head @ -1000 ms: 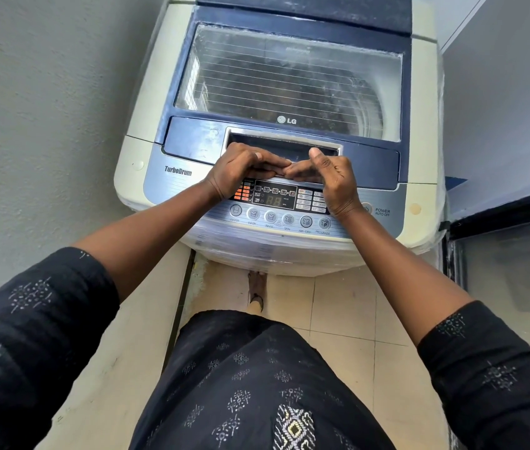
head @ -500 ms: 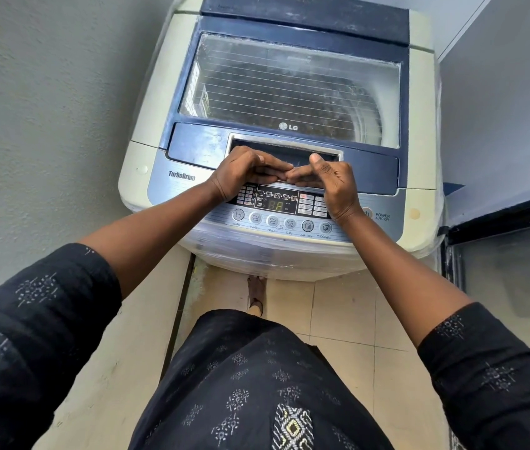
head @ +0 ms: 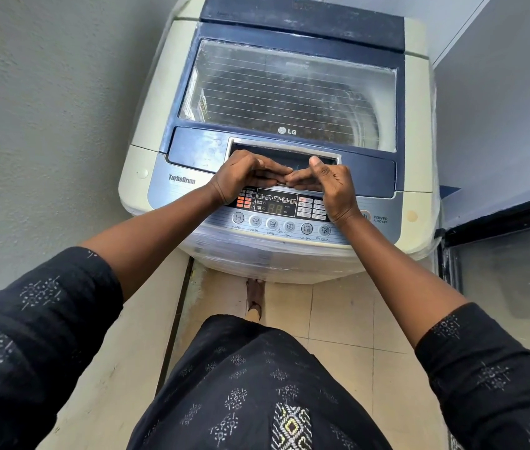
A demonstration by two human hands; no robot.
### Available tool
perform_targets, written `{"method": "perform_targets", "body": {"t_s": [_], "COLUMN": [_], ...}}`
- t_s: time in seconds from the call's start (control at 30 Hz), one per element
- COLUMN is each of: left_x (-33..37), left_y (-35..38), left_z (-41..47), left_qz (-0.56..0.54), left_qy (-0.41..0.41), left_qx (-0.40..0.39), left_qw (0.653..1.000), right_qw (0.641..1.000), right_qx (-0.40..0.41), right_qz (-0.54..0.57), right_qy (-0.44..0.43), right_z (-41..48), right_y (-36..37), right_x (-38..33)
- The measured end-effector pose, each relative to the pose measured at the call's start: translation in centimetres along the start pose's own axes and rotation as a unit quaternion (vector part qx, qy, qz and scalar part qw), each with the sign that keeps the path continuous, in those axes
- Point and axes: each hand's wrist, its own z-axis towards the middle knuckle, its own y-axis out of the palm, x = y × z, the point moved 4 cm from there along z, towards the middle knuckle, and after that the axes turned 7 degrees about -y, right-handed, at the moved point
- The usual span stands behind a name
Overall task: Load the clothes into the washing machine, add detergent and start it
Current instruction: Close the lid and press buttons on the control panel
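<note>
Little has shifted in the last second: the left hand (head: 244,175) and right hand (head: 331,186) stay bent, fingertips meeting on the near edge of the one shut lid (head: 289,92) of the single washing machine (head: 159,102), grip unclear, so starting still waits on the six round buttons (head: 272,224) nearer.

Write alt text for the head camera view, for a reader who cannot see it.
A person's left hand and right hand meet fingertip to fingertip at the front edge of the closed lid of a top-loading washing machine, just above its control panel. The person wears black patterned clothes and stands on a tiled floor beside a grey wall.
</note>
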Motion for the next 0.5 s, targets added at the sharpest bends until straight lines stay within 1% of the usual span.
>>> {"method": "perform_targets", "body": {"t_s": [0.5], "left_x": [-0.11], "left_y": [-0.10], "left_z": [-0.01], "left_qz": [0.014], "left_qy": [0.001], "left_qx": [0.004], "left_qw": [1.000], "right_qw": [1.000], "right_qx": [0.002], "right_qz": [0.011], "right_qy": [0.002], "right_z": [0.03], "right_y": [-0.05], "right_x": [0.18]}}
